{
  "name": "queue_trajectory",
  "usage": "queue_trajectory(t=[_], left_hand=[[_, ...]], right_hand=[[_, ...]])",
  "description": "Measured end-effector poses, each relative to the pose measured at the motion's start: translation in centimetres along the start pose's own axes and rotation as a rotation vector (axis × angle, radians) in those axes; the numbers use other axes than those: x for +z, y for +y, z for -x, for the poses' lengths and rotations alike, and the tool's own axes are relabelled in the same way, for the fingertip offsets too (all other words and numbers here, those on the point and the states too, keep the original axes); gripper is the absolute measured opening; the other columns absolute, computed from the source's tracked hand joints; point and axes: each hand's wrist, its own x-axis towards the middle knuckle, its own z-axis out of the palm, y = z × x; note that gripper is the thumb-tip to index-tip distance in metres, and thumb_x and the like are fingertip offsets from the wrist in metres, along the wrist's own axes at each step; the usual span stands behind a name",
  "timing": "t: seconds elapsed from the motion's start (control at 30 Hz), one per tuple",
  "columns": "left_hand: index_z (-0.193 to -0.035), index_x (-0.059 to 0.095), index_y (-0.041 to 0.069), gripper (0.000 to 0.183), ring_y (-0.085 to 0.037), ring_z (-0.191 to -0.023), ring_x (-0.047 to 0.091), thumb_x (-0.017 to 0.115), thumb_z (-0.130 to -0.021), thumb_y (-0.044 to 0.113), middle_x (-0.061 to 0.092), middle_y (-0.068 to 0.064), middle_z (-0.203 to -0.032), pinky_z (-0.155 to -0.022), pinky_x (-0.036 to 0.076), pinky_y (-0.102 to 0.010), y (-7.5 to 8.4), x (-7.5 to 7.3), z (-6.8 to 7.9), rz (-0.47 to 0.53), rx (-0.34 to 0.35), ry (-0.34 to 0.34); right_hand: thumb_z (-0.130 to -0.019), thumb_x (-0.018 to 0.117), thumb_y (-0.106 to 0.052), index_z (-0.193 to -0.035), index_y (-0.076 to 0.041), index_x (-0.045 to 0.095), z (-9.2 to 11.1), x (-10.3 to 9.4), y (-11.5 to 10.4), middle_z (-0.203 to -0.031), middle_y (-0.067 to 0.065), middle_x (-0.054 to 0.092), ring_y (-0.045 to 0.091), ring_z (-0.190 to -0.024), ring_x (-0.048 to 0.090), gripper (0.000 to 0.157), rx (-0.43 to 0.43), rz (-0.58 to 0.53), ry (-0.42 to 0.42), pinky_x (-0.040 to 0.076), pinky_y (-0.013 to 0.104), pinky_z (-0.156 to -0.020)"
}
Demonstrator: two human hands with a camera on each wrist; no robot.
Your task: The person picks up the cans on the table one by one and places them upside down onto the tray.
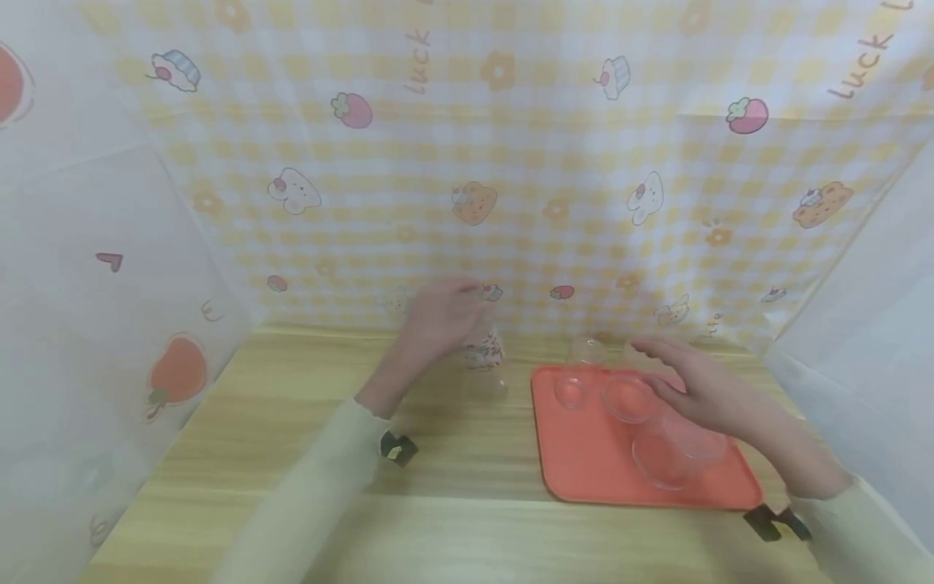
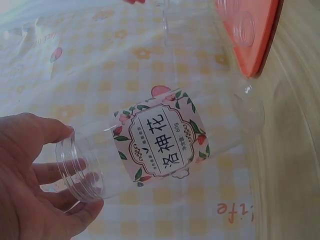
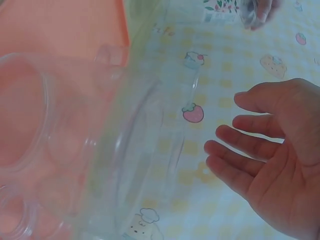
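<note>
My left hand (image 1: 445,316) grips a clear plastic jar (image 1: 483,350) around its threaded, lidless neck, toward the back of the table. In the left wrist view, fingers and thumb circle that neck, and a floral paper label (image 2: 160,137) with Chinese characters wraps the jar's body. The jar's base is close to the tabletop. My right hand (image 1: 700,385) is over the back right of a coral-red tray (image 1: 584,478), fingers loosely extended and holding nothing. Beside it in the right wrist view is a large clear container (image 3: 65,115), apart from the fingertips.
Several clear round containers occupy the tray, among them a large one (image 1: 660,474), a medium one (image 1: 629,399) and a small one (image 1: 572,392). Another clear piece (image 1: 587,351) is at the tray's back edge. A checked cloth (image 1: 409,162) hangs behind the wooden table (image 1: 292,454).
</note>
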Motion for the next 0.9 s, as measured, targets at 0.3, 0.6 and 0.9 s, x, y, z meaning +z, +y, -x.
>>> queue_trajectory(t=[0.3, 0.6, 0.9], left_hand=[[-0.131, 0.066, 0.010, 0.042, -0.027, -0.123, 0.057, 0.070, -0.097, 0.034, 0.064, -0.008, -0.133, -0.104, 0.046, -0.047, -1.9, -1.2, 1.1, 0.144, -0.101, 0.029], [-0.122, 0.071, 0.008, 0.033, -0.023, -0.109, 0.064, 0.074, -0.095, 0.028, 0.069, -0.010, -0.122, -0.095, 0.053, -0.043, -3.3, -1.5, 2.3, 0.246, -0.029, 0.065], [-0.129, 0.067, 0.006, 0.042, -0.026, -0.111, 0.064, 0.072, -0.096, 0.032, 0.067, -0.011, -0.126, -0.096, 0.053, -0.042, -4.7, -2.0, 3.8, 0.278, -0.076, 0.065]], right_hand=[[-0.093, 0.070, 0.001, -0.135, 0.009, 0.055, 1.1, 0.2, 0.2, -0.129, 0.023, 0.061, 0.043, -0.110, 0.062, 0.045, 0.041, -0.074, 0.031, 0.055, 0.057, -0.085], [-0.090, 0.070, 0.009, -0.136, 0.009, 0.054, 1.8, 0.9, 0.4, -0.127, 0.023, 0.063, 0.038, -0.113, 0.061, 0.049, 0.049, -0.177, 0.115, 0.049, 0.018, -0.095], [-0.090, 0.069, 0.012, -0.135, 0.009, 0.055, 2.2, 1.4, 0.5, -0.124, 0.023, 0.064, 0.013, -0.116, 0.061, 0.048, 0.080, -0.276, 0.181, 0.048, 0.015, -0.095]])
